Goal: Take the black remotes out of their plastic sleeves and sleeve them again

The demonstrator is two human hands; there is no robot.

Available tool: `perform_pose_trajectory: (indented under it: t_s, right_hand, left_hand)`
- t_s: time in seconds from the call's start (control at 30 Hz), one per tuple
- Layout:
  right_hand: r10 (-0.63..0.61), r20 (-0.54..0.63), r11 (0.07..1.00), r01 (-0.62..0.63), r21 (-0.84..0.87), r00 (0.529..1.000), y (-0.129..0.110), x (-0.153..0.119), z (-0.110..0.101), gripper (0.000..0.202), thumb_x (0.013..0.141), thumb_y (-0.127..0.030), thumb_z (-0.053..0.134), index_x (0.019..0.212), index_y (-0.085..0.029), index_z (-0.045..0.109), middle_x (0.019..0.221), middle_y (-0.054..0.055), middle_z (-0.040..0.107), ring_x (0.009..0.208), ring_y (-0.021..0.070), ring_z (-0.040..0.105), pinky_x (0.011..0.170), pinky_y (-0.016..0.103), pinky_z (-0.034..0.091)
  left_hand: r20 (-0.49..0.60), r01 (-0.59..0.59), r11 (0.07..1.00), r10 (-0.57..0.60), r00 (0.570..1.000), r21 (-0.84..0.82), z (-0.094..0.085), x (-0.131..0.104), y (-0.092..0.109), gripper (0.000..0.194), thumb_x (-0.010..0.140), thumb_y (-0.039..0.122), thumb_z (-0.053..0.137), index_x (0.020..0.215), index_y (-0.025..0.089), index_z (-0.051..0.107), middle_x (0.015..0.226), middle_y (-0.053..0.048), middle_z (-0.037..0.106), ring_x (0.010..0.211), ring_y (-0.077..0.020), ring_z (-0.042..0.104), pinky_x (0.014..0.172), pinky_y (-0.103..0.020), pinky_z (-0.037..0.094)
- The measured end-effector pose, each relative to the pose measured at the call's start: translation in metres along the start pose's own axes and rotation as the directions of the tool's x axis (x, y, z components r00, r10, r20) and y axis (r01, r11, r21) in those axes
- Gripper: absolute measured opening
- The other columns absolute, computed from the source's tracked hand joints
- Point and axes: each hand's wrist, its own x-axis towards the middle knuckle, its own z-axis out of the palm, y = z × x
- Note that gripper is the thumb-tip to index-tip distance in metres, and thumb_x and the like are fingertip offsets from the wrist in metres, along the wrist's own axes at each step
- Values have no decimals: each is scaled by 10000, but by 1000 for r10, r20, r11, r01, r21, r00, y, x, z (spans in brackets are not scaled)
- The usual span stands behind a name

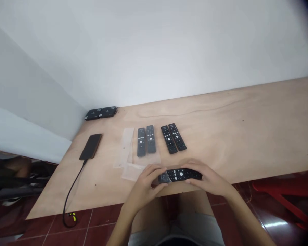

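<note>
Near the table's front edge, a black remote control (181, 174) lies sideways between my hands. My right hand (204, 176) grips its right end, thumb below and fingers above. A clear plastic sleeve (164, 177) covers the remote's left end, and my left hand (150, 179) pinches it there. Farther back, two remotes (145, 140) in cloudy plastic sleeves lie side by side. To their right rest two bare black remotes (173, 138). Flat, empty plastic sleeves (124, 148) are spread left of the sleeved pair.
On the wooden table (233, 133), a phone (91, 147) lies at left, with a black cable (73, 188) hanging over the front edge. Two black boxes (101, 113) sit in the back left corner by the white wall (169, 51). A red stool (282, 194) stands at lower right.
</note>
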Motion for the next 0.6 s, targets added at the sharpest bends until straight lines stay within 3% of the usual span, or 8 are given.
perform_pose_trajectory:
  t_s: [0.17, 0.4, 0.5, 0.6]
  right_hand:
    - [-6, 77, 1000, 7, -12, 997, -10, 8, 6, 468, 1025, -473, 789, 1467, -352, 697, 1470, 80, 721, 1387, 342, 628, 1219, 559, 486]
    - [-10, 52, 992, 17, -123, 999, -17, 17, 23, 474, 1033, -395, 778, 1492, -343, 669, 1460, 93, 705, 1396, 343, 603, 1211, 553, 501]
    - [33, -45, 976, -41, -213, 998, -8, 8, 23, 588, 998, -415, 812, 1552, -359, 622, 1524, 103, 642, 1457, 357, 559, 1221, 564, 510]
    - [64, -204, 969, -110, -220, 977, 5, -7, 19, 563, 1027, -449, 758, 1557, -323, 618, 1538, 123, 633, 1441, 359, 592, 1219, 569, 523]
  left_hand:
    - [55, -32, 999, 29, 998, 38, 13, 5, 5, 532, 985, 263, 824, 1484, 312, 644, 1398, -99, 729, 1297, -299, 675, 1128, -527, 570]
    - [107, 8, 996, -18, 994, 92, 23, 15, 10, 627, 971, 255, 837, 1536, 327, 576, 1474, -88, 682, 1328, -304, 643, 1131, -514, 562]
    - [118, 49, 988, -66, 991, 145, 14, 12, 10, 721, 904, 268, 904, 1540, 333, 569, 1477, -94, 664, 1334, -330, 634, 1138, -550, 559]
    - [118, 71, 982, -92, 989, 177, 6, 6, 8, 649, 931, 225, 864, 1508, 337, 589, 1418, -82, 698, 1311, -328, 650, 1138, -566, 557]
